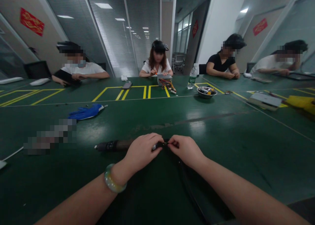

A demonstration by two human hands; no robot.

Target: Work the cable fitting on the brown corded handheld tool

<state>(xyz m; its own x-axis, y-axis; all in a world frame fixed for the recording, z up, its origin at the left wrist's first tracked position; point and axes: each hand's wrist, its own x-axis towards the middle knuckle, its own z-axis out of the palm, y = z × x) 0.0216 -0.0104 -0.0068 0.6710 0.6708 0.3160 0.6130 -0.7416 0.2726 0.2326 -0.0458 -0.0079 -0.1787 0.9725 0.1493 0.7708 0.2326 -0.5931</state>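
Observation:
A corded electric screwdriver (115,145) lies lengthwise across the green table mat (221,143), its dark body pointing left. My left hand (144,151) closes around its far end, with a jade bangle (114,178) on that wrist. My right hand (185,149) pinches a small black part at the tool's tip, where both hands' fingers nearly meet. A black cable (189,189) runs from under my hands toward me. The small part is mostly hidden by my fingers.
Several co-workers sit across the table, one working on a metal power supply unit (163,80) with coloured wires. A steel bowl (206,92), a water bottle (192,76) and a blue glove (86,112) stand beyond my hands. A pixelated object (49,136) lies to the left.

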